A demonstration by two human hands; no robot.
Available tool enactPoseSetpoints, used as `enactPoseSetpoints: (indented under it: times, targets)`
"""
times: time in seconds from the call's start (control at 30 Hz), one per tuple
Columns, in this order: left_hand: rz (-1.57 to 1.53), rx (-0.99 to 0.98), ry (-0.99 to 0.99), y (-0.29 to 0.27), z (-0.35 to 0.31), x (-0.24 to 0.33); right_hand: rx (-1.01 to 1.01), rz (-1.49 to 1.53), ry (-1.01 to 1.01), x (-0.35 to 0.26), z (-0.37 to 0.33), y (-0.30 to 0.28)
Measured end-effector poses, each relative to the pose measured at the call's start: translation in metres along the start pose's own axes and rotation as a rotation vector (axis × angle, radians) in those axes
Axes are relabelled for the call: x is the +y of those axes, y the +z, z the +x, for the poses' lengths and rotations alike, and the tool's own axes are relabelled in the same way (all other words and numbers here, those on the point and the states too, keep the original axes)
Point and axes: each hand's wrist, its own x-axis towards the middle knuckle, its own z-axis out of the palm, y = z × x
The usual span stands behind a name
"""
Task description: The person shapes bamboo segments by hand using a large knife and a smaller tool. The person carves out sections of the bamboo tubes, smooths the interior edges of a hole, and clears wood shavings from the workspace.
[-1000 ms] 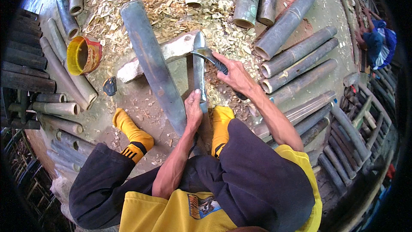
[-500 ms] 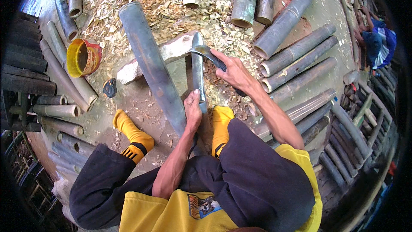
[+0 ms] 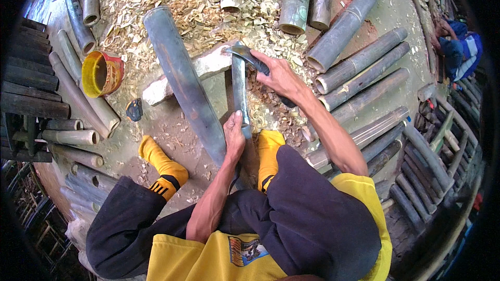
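My left hand [image 3: 235, 136] grips the near end of a narrow split bamboo strip [image 3: 239, 84] that runs away from me onto a pale stone block [image 3: 200, 70]. My right hand [image 3: 278, 75] holds a dark-handled chopping knife [image 3: 245, 53], its blade resting on the strip's far end at the block. A long grey-green bamboo pole [image 3: 182, 80] lies slanted just left of the strip, over the block. My feet in yellow socks [image 3: 161, 164] sit either side of my left hand.
Wood shavings [image 3: 172, 0] cover the ground beyond the block. Cut bamboo poles [image 3: 359, 62] lie to the right, more along the top and left. A yellow bucket [image 3: 101, 73] lies on its side at left, a small dark object [image 3: 134, 109] near it. Another person's blue sleeve [image 3: 463, 52] shows far right.
The knife blade has shifted slightly along the far end of the strip; both hands keep their grip and stay almost in place.
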Motion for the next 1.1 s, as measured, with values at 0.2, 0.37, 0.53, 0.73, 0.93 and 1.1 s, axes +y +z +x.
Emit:
enactPoseSetpoints:
  times: [0.2, 0.37, 0.53, 0.73, 0.93, 1.1]
  targets:
    - [-0.04, 0.009, 0.006, -0.002, -0.001, 0.001, 0.055, 0.023, -0.094, 0.0, -0.004, 0.003]
    - [-0.016, 0.007, -0.024, -0.004, -0.002, 0.009, -0.007, 0.0, -0.015, -0.014, 0.002, -0.002]
    - [0.068, 0.01, 0.16, 0.009, 0.0, 0.004, 0.092, 0.09, -0.104, 0.021, 0.012, -0.011]
    - [0.058, -0.042, 0.043, 0.001, -0.015, 0.022, 0.496, 0.016, 0.345, 0.051, -0.065, -0.066]
    - [0.082, -0.123, 0.097, 0.01, -0.021, 0.047, 0.721, -0.355, 0.335, 0.161, -0.146, -0.091]
    - [0.056, -0.187, 0.112, 0.016, -0.028, 0.074, 0.729, -0.346, 0.39, 0.179, -0.158, -0.076]
